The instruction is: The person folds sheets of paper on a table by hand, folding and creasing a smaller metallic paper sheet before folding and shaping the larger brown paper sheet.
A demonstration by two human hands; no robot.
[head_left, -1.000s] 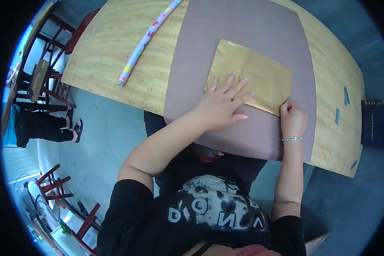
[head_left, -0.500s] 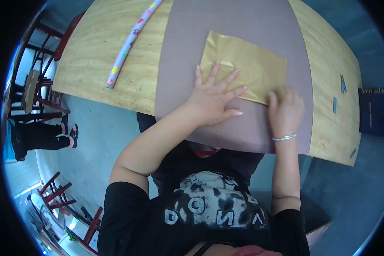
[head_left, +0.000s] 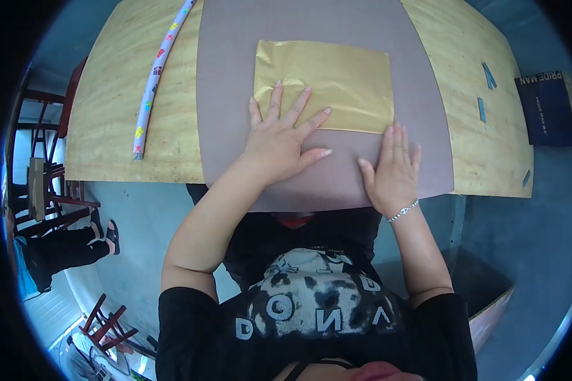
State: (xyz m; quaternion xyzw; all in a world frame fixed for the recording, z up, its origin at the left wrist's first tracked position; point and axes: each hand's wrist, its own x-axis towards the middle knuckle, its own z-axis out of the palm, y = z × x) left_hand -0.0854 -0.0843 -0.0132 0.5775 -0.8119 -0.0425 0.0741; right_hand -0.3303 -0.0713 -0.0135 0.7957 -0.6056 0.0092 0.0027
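Note:
A gold sheet of paper (head_left: 337,82), lightly creased, lies flat on a mauve-brown mat (head_left: 235,38). My left hand (head_left: 279,140) rests on its lower left part, fingers spread and thumb pointing right over the mat. Beside the sheet's lower right corner, my right hand (head_left: 394,168) lies palm down on the mat. Its fingers are stretched out, with the fingertips at that corner and the thumb held apart. Neither hand grips anything.
A patterned lilac roll (head_left: 157,73) lies on the wooden table (head_left: 114,120) at left. Small blue-grey strips (head_left: 482,109) are on the right side. Beyond the right edge stands a dark blue box (head_left: 550,111). A person's legs (head_left: 76,247) and red-brown chairs (head_left: 105,324) show at left.
The camera view has turned, so the sheet looks straighter and further left. My right hand, blurred at the sheet's corner before, now lies flat and still. My left hand stays on the sheet.

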